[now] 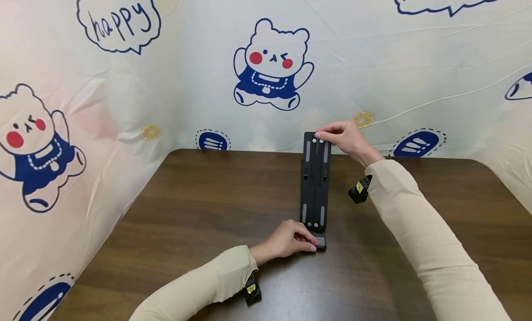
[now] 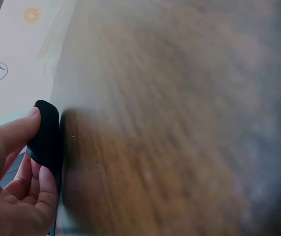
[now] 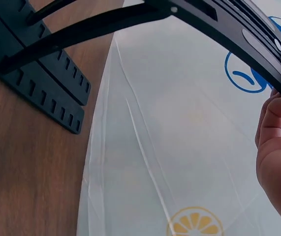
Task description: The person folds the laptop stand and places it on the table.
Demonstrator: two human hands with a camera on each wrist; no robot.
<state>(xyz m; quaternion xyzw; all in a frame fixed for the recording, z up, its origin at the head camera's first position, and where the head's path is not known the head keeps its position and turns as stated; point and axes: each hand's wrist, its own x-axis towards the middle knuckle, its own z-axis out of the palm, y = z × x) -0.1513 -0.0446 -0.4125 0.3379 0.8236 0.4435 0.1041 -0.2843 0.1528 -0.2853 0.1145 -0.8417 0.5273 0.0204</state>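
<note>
A black folding laptop stand stands raised on the table, its narrow top plate lined with grey pads. My right hand pinches the plate's far upper end between thumb and fingers. In the right wrist view, support struts run from the raised plate down to a slotted base on the tabletop. At the near end, my left hand grips the stand's front lip. The left wrist view shows thumb and fingers on either side of that dark rounded end.
The brown wooden table has rounded far corners. Behind and to the left hangs a pale printed sheet with cartoon bears and lettering, meeting the table's back edge. Small black wrist cameras hang at both cuffs.
</note>
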